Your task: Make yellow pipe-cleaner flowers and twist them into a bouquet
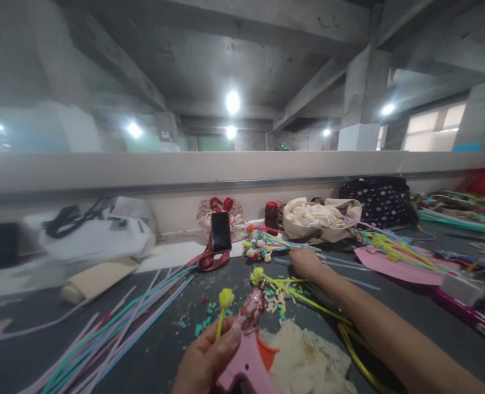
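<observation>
My left hand (209, 350), at the bottom centre, is closed with a yellow pipe-cleaner flower (226, 298) standing up from its fingers. The thumb also presses on a pink glue gun (246, 355), whose crusted nozzle points up and away; its orange trigger (267, 353) shows on the right. Just past the nozzle lies another yellow flower (257, 275) on a long stem. My right hand (305, 264) reaches forward and looks curled, close to a bundle of small multicoloured flowers (258, 246) and pale blue stems. Its fingertips are hidden, so what it grips cannot be seen.
Loose pipe cleaners (131, 323) spread over the left. Coloured scraps (281, 298) and a crumpled beige cloth (305, 358) lie in the middle. Behind stand a phone (221, 232), a dark bottle (272, 218) and a cream bag (322, 219). A pink sheet (390, 268) holds yellow stems.
</observation>
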Demonstrator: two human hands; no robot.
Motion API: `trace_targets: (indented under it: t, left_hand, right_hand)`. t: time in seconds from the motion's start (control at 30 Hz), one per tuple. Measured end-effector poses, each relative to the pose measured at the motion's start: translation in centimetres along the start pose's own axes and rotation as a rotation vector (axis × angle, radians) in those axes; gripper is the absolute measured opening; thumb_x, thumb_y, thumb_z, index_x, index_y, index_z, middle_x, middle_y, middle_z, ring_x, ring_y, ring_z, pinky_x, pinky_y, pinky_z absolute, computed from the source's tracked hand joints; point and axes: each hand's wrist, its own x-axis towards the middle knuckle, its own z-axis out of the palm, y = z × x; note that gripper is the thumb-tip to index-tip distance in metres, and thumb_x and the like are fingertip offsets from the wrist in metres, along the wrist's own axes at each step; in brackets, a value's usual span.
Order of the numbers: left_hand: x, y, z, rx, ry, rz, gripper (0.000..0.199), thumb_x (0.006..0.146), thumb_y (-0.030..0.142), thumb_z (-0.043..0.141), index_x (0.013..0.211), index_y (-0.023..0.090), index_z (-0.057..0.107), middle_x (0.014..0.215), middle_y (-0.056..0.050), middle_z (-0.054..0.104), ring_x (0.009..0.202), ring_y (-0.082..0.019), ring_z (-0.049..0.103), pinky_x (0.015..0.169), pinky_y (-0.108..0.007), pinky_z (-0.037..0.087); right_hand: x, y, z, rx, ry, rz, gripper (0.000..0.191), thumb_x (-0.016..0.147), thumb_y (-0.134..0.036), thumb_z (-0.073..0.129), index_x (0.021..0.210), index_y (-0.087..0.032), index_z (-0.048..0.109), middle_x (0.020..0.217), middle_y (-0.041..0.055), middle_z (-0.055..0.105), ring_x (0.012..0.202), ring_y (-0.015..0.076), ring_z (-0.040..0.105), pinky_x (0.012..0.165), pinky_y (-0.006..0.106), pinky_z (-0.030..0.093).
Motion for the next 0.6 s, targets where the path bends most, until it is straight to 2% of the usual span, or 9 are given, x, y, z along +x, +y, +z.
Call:
trace_targets:
  t: [0.1, 0.2, 0.23, 0.27, 0.37, 0.43, 0.5, 0.57, 0.6]
  left_hand:
    - [-0.4, 0.1, 0.4, 0.031, 0.032, 0.027, 0.027, 0.049, 0.030, 0.075, 0.071, 0.020, 0.063, 0.055, 0.000, 0.064, 0.043, -0.012, 0.054, 0.040, -0.020, 0.041]
    - [-1.1, 0.5, 0.7, 0.030, 0.063, 0.060, 0.021, 0.053, 0.026, 0.073, 0.070, 0.020, 0.063, 0.059, -0.001, 0.065, 0.046, -0.012, 0.057, 0.038, -0.018, 0.042]
    - [-1.3, 0.6, 0.8, 0.017, 0.070, 0.065, 0.020, 0.053, 0.022, 0.074, 0.069, 0.019, 0.063, 0.059, -0.001, 0.065, 0.045, -0.011, 0.057, 0.036, -0.016, 0.041]
    - [-1.5, 0.7, 0.8, 0.001, 0.078, 0.064, 0.019, 0.053, 0.019, 0.074, 0.069, 0.018, 0.063, 0.058, -0.001, 0.065, 0.041, -0.009, 0.055, 0.033, -0.014, 0.038]
    - [-1.8, 0.9, 0.6, -0.052, 0.074, 0.057, 0.016, 0.059, 0.015, 0.070, 0.074, 0.014, 0.064, 0.054, 0.001, 0.062, 0.029, -0.001, 0.043, 0.024, -0.008, 0.026]
    - [-1.5, 0.7, 0.3, -0.089, 0.055, 0.074, 0.015, 0.065, 0.014, 0.066, 0.079, 0.012, 0.064, 0.055, 0.001, 0.061, 0.030, 0.000, 0.042, 0.025, -0.006, 0.026]
    - [-0.9, 0.4, -0.2, -0.134, 0.065, 0.081, 0.016, 0.067, 0.014, 0.063, 0.083, 0.011, 0.062, 0.060, -0.001, 0.062, 0.038, -0.002, 0.050, 0.030, -0.007, 0.034]
    - [-0.1, 0.2, -0.7, -0.181, 0.092, 0.034, 0.013, 0.069, 0.015, 0.062, 0.081, 0.011, 0.061, 0.057, 0.000, 0.061, 0.037, -0.005, 0.051, 0.029, -0.009, 0.035]
    - [0.2, 0.2, -1.0, -0.203, 0.060, 0.007, 0.010, 0.070, 0.015, 0.060, 0.078, 0.010, 0.060, 0.055, 0.000, 0.060, 0.035, -0.005, 0.050, 0.026, -0.010, 0.032]
  right_hand:
    - [-0.9, 0.5, -1.8, -0.019, 0.060, 0.019, 0.027, 0.084, -0.025, 0.052, 0.108, -0.012, 0.052, 0.107, 0.0086, 0.056, 0.088, 0.0193, 0.058, 0.073, 0.037, 0.049]
    - [-2.8, 0.9, -4.9, -0.023, 0.170, 0.024, 0.023, 0.085, -0.026, 0.050, 0.104, -0.012, 0.053, 0.102, 0.0070, 0.058, 0.084, 0.0179, 0.058, 0.071, 0.036, 0.049]
    - [-3.8, 0.9, -6.0, -0.016, 0.215, 0.014, 0.019, 0.086, -0.023, 0.048, 0.100, -0.012, 0.054, 0.095, 0.0056, 0.059, 0.082, 0.0175, 0.058, 0.070, 0.036, 0.048]
    - [-4.9, 0.8, -7.2, -0.006, 0.265, 0.009, 0.016, 0.087, -0.017, 0.043, 0.096, -0.010, 0.054, 0.089, 0.0086, 0.060, 0.081, 0.0195, 0.058, 0.069, 0.035, 0.046]
    - [-9.1, -0.2, -9.5, 0.062, 0.371, -0.041, 0.017, 0.087, -0.015, 0.036, 0.099, -0.013, 0.049, 0.088, 0.0083, 0.058, 0.076, 0.0182, 0.057, 0.066, 0.030, 0.043]
    - [-12.2, -1.4, -9.9, 0.257, 0.456, -0.111, 0.015, 0.087, -0.016, 0.034, 0.093, -0.016, 0.047, 0.081, 0.0040, 0.057, 0.069, 0.0152, 0.056, 0.061, 0.025, 0.042]
    - [-14.8, -2.8, -9.8, 0.464, 0.480, -0.142, 0.014, 0.086, -0.018, 0.032, 0.086, -0.020, 0.046, 0.069, 0.0000, 0.055, 0.058, 0.0142, 0.053, 0.053, 0.025, 0.040]
    - [-16.5, -4.1, -9.5, 0.542, 0.506, -0.228, 0.015, 0.086, -0.017, 0.032, 0.089, -0.022, 0.046, 0.070, 0.0000, 0.056, 0.060, 0.0148, 0.056, 0.053, 0.025, 0.040]
    - [-17.1, -4.6, -9.3, 0.540, 0.529, -0.275, 0.015, 0.086, -0.017, 0.032, 0.090, -0.022, 0.046, 0.071, 0.0005, 0.057, 0.061, 0.0152, 0.057, 0.052, 0.025, 0.041]
